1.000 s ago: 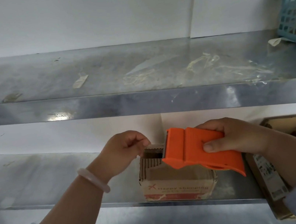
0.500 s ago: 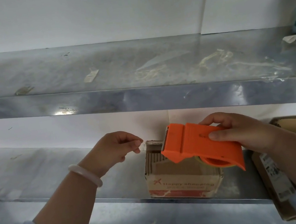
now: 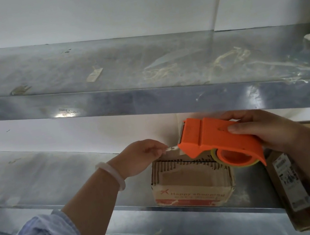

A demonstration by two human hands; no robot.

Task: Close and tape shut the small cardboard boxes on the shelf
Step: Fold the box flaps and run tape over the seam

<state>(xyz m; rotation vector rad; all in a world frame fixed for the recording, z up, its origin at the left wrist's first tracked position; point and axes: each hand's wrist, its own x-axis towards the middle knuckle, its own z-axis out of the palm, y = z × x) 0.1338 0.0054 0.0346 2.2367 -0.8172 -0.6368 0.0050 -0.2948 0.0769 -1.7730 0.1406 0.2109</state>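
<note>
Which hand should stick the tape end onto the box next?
Likely left. The left hand pinches the tape end close to the box; the right hand grips the dispenser.

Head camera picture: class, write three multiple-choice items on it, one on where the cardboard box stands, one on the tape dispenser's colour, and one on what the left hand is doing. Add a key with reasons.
1. Where does the small cardboard box stand?
A. on the floor
B. on the lower shelf, near its front edge
C. on a chair

2. What colour is the tape dispenser?
A. green
B. black
C. orange

3. What is the left hand doing?
A. pinching the tape end at the dispenser's mouth
B. lying flat on the box
C. hanging idle

Key:
1 B, the box sits on the metal shelf by its front lip.
2 C, the body held in the right hand is orange.
3 A, thumb and fingers close on the pale strip beside the dispenser.
</note>
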